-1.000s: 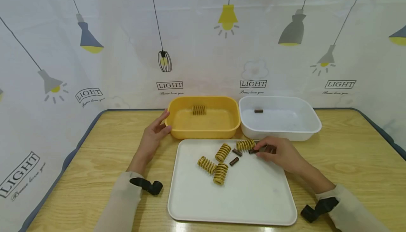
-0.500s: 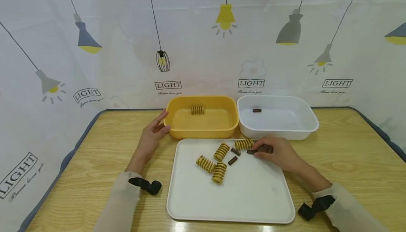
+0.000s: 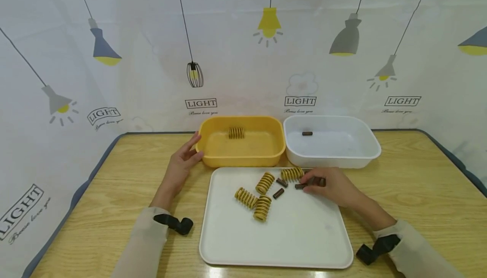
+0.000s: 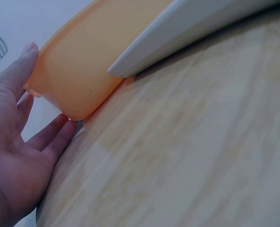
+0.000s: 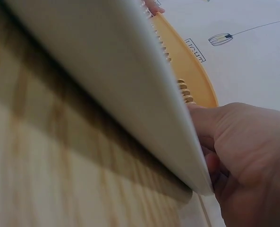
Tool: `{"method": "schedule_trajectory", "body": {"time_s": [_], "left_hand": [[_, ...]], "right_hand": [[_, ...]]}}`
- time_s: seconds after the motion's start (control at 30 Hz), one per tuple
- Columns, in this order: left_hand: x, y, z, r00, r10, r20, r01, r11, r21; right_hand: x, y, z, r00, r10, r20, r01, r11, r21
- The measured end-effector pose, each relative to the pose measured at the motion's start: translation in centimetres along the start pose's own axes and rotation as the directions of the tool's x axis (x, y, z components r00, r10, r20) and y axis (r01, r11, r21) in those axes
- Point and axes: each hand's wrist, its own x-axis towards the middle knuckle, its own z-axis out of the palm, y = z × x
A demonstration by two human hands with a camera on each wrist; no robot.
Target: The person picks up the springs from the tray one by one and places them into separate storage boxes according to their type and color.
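Note:
On the white tray [image 3: 281, 240] lie several large yellow springs [image 3: 266, 182] and small dark springs [image 3: 278, 193]. My right hand [image 3: 310, 185] rests at the tray's far right, its curled fingers pinching a small dark spring [image 3: 318, 181]. Another dark spring [image 3: 299, 186] lies just at its fingertips. My left hand [image 3: 194, 147] has straight fingers against the left wall of the yellow bin [image 3: 243, 155]; the left wrist view shows the same touch on the bin [image 4: 92, 61]. In the right wrist view my right hand [image 5: 243, 151] sits behind the tray's edge [image 5: 106, 71].
The yellow bin holds one yellow spring [image 3: 236, 133]. Beside it on the right stands a white bin [image 3: 331, 157] with one dark spring [image 3: 307, 133]. A curtain printed with lamps hangs behind the wooden table [image 3: 418, 185].
My right fingers have shifted slightly over the dark springs, and one spring now lies a little nearer to me at the fingertips. The left hand has stayed against the yellow bin.

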Motion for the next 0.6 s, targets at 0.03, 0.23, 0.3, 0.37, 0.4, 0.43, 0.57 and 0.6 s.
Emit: {"method": "schedule_trajectory", "body": {"time_s": [0.03, 0.23, 0.3, 0.37, 0.4, 0.43, 0.57, 0.6], "left_hand": [[-0.01, -0.03, -0.01, 1.0, 0.0, 0.001, 0.0, 1.0, 0.001], [0.03, -0.07, 0.05, 1.0, 0.011, -0.001, -0.011, 1.0, -0.009], [0.04, -0.05, 0.08, 1.0, 0.014, -0.005, -0.014, 1.0, -0.014], [0.04, -0.04, 0.1, 1.0, 0.016, -0.004, -0.016, 1.0, -0.023], [0.03, -0.04, 0.11, 1.0, 0.016, -0.003, -0.016, 1.0, -0.027], [0.01, -0.03, 0.12, 1.0, 0.014, -0.003, -0.014, 0.999, -0.031], [-0.03, -0.02, 0.11, 1.0, 0.006, 0.002, -0.006, 0.999, -0.044], [-0.04, -0.01, 0.11, 1.0, 0.005, 0.002, -0.005, 0.999, -0.043]], "right_hand": [[-0.01, -0.02, -0.02, 1.0, -0.005, 0.002, 0.005, 1.0, 0.002], [0.02, -0.12, -0.15, 0.999, -0.045, 0.011, 0.045, 0.999, -0.026], [0.04, -0.16, -0.17, 0.999, -0.05, 0.012, 0.051, 0.998, -0.033], [0.04, -0.16, -0.17, 0.999, -0.05, 0.013, 0.05, 0.998, -0.035], [0.04, -0.15, -0.17, 0.999, -0.048, 0.014, 0.048, 0.998, -0.032], [0.04, -0.12, -0.16, 0.999, -0.046, 0.016, 0.047, 0.998, -0.032], [0.0, -0.02, -0.13, 0.998, -0.051, 0.035, 0.052, 0.998, -0.022], [-0.01, -0.01, -0.13, 0.998, -0.053, 0.041, 0.054, 0.998, -0.018]]}}
